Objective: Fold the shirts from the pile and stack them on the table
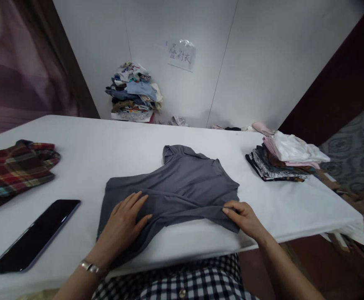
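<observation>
A dark grey short-sleeved shirt (182,179) lies sideways on the white-covered table, its hem to the left and one sleeve pointing away from me. Along its near side the cloth is loose and creased. My left hand (127,221) rests flat on the lower part of the shirt, fingers spread. At the near right end of the shirt, my right hand (241,216) pinches the edge of the cloth between thumb and fingers. Part of the near edge is hidden under my left hand and forearm.
A plaid shirt (19,166) and a black phone (35,237) lie on the left of the white table (85,141). A stack of folded clothes (282,162) stands at the right. Behind the table rises a clothes pile (135,91); a handwritten sign (181,55) hangs on the wall.
</observation>
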`<state>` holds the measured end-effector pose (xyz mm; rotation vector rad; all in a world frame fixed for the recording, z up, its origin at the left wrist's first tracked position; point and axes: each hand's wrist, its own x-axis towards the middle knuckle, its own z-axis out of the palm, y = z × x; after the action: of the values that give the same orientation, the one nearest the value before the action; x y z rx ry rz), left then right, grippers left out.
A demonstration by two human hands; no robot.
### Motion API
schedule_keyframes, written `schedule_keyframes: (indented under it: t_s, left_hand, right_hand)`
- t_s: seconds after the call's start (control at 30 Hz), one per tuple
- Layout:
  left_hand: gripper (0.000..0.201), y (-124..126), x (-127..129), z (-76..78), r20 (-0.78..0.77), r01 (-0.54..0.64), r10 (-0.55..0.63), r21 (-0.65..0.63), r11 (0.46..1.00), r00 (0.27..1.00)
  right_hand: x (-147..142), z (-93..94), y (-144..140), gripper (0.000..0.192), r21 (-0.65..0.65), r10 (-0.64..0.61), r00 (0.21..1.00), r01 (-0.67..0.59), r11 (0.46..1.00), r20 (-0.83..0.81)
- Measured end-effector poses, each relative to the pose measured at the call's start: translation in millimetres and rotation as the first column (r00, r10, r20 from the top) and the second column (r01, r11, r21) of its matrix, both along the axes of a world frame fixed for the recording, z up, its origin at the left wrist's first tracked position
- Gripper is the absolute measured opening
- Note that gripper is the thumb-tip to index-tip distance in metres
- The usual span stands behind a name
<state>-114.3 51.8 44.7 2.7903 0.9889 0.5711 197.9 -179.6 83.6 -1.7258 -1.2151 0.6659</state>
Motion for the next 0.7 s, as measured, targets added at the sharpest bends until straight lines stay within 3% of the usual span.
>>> schedule_keyframes:
  t_s: [0.17,0.23,0.4,0.5,0.57,0.63,0.7]
  left_hand:
    - [0.063,13,18,4.8,-0.168,0.079,-0.087,-0.054,0.995,0.982]
    - [0.065,14,25,9.7,-0.173,0.101,-0.117,-0.097,0.99,0.978]
    - [0.026,4,23,25.3,-0.113,0.119,-0.124,-0.05,0.992,0.986]
    - [0.023,-12,8,35.8,-0.007,0.14,-0.14,0.008,0.99,0.99]
    - [0.024,-25,-2,40.0,0.067,0.18,-0.18,0.014,0.984,0.981]
    - [0.024,-37,-6,40.8,0.076,0.206,-0.202,-0.04,0.978,0.976]
    - [0.025,-43,-6,39.3,0.003,0.159,-0.16,-0.133,0.978,0.987]
  right_hand:
    - [0,12.5,4,0.026,0.079,0.121,0.987,-0.113,0.99,-0.108]
    - [2,14.4,5,0.026,0.149,0.116,0.981,-0.093,0.985,-0.157]
    - [8,8.7,-1,0.024,0.207,-0.111,0.963,0.164,0.965,-0.245]
    - [15,5.7,-8,0.026,0.196,-0.241,0.938,0.292,0.936,-0.249]
    - [22,4.0,-8,0.026,0.232,-0.336,0.899,0.403,0.885,-0.281]
    - [29,-0.1,-2,0.025,0.233,-0.425,0.856,0.495,0.837,-0.293]
    - [34,-8.1,8,0.025,0.165,-0.45,0.869,0.484,0.859,-0.205]
